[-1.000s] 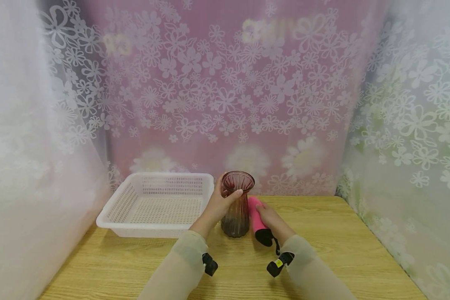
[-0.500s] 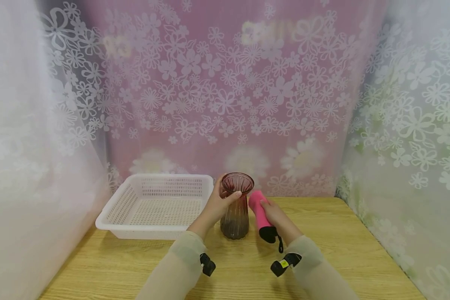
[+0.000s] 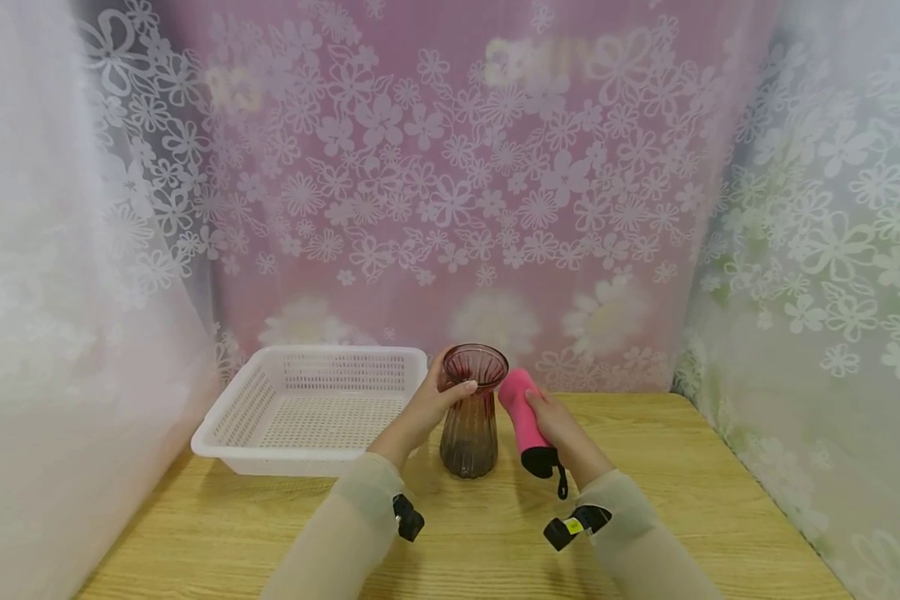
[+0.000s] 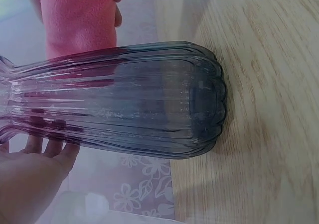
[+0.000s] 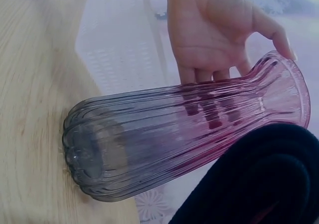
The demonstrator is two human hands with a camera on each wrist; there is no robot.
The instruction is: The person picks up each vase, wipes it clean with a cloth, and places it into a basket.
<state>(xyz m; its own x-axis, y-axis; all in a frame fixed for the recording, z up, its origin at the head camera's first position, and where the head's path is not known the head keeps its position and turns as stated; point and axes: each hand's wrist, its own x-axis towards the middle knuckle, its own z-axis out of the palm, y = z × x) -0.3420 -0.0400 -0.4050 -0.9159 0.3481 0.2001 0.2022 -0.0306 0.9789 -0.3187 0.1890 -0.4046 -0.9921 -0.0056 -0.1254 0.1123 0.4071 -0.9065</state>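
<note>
A ribbed glass vase (image 3: 471, 429), pinkish red at the flared mouth and smoky grey at the foot, stands upright in front of me. My left hand (image 3: 429, 408) grips it just below the rim, thumb in front; in the right wrist view several fingers (image 5: 214, 115) show through the glass. To the vase's right, my right hand (image 3: 562, 423) holds a pink plush, tube-shaped item (image 3: 523, 417) with a black end and a small black loop. That item tilts toward the vase's neck. In the left wrist view the pink plush (image 4: 79, 20) appears behind the vase; contact cannot be told.
A white perforated plastic basket (image 3: 300, 463) sits left of the vase, close to my left hand. Under everything is a wood-grain table (image 3: 690, 500). Flower-patterned curtains (image 3: 450, 200) enclose the back and both sides.
My right hand has lifted the pink plush item and moved it slightly right and up beside the vase. The vase stays in place in my left hand.
</note>
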